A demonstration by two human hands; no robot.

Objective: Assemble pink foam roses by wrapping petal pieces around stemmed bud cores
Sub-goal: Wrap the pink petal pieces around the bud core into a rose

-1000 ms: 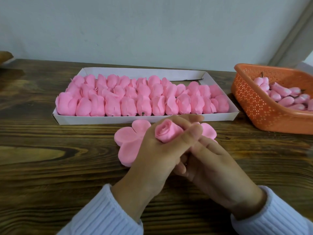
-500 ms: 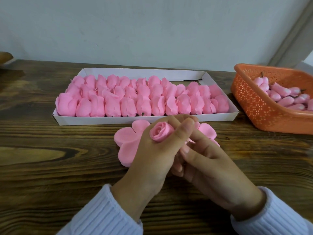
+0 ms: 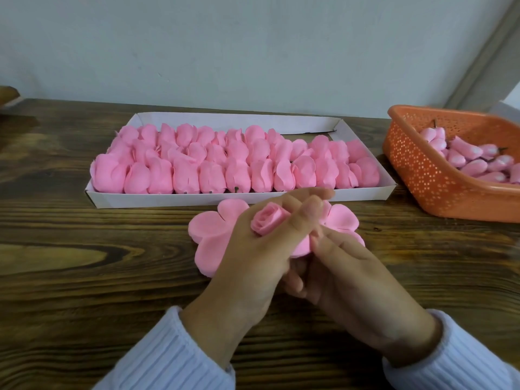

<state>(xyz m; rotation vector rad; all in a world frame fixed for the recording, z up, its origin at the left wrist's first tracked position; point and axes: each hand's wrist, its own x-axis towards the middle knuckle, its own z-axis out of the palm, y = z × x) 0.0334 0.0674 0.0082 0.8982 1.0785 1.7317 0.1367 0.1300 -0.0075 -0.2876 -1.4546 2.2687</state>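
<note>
the left hand [image 3: 247,263] curls its fingers round a pink rose bud [image 3: 267,220], held over a flat petal piece [image 3: 209,235] on the tabletop [image 3: 84,291], near the white tray [image 3: 242,200]. the right hand [image 3: 360,282] brings its fingers to that piece underneath; whether they pinch it cannot be told.

1. Dark wood-grain table [image 3: 84,277], bold knot at left.
2. Plain pale wall [image 3: 253,52] behind.
3. White cardboard tray [image 3: 154,199] mid-table; orange perforated basket [image 3: 416,175] at right, apart.
4. Brown object [image 3: 7,94] at far-left edge, unidentifiable.
</note>
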